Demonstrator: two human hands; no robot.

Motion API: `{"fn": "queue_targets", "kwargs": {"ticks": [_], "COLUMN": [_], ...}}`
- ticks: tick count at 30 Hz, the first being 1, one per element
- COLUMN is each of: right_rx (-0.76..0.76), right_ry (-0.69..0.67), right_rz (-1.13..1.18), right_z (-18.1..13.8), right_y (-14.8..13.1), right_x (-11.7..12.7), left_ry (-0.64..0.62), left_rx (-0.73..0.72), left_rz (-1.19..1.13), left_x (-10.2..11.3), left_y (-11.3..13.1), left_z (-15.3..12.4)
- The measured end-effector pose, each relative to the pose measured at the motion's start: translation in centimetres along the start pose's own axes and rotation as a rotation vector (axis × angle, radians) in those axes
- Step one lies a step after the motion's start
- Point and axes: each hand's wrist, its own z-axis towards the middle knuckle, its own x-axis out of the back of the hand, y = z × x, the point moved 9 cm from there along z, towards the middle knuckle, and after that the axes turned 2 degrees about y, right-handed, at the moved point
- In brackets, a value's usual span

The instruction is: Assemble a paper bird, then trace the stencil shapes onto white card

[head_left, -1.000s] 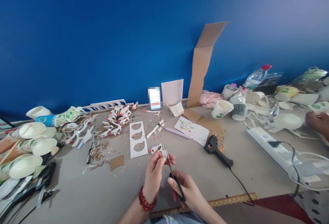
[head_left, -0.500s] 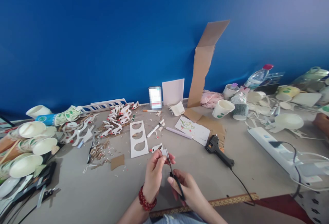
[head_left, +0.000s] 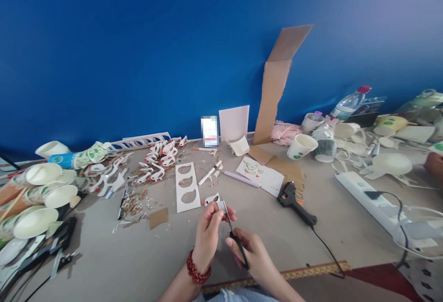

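My left hand (head_left: 208,235), with a red bead bracelet at the wrist, pinches a small white cut-out piece (head_left: 219,205) above the table. My right hand (head_left: 254,253) grips black-handled scissors (head_left: 234,233), whose blades point up and touch the piece. Just beyond my hands lies a white cut-out with a red tip (head_left: 211,199). A white strip with rounded holes cut from it (head_left: 187,186) lies to the left of that.
A black glue gun (head_left: 295,202) with its cord lies right of my hands, a white power strip (head_left: 373,200) further right. Paper cups (head_left: 41,200) pile up at left, cups and a water bottle (head_left: 349,103) at back right. Another person's hand (head_left: 435,163) shows at the right edge.
Both hands hold almost still with the piece and scissors. The view has shifted slightly left. The other person's hand has drawn back toward the right edge.
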Motion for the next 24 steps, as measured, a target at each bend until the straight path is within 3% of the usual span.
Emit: {"fn": "queue_targets", "kwargs": {"ticks": [16, 24], "right_rx": [0.038, -0.02], "right_ry": [0.066, 0.007], "right_rz": [-0.2, -0.091], "right_z": [0.5, 0.4], "right_y": [0.76, 0.56], "right_x": [0.91, 0.37], "left_ry": [-0.003, -0.011], "left_rx": [-0.013, 0.0], "left_rz": [0.043, 0.056], "left_x": [-0.02, -0.07], "left_y": [0.46, 0.34], "left_z": [-0.03, -0.17]}}
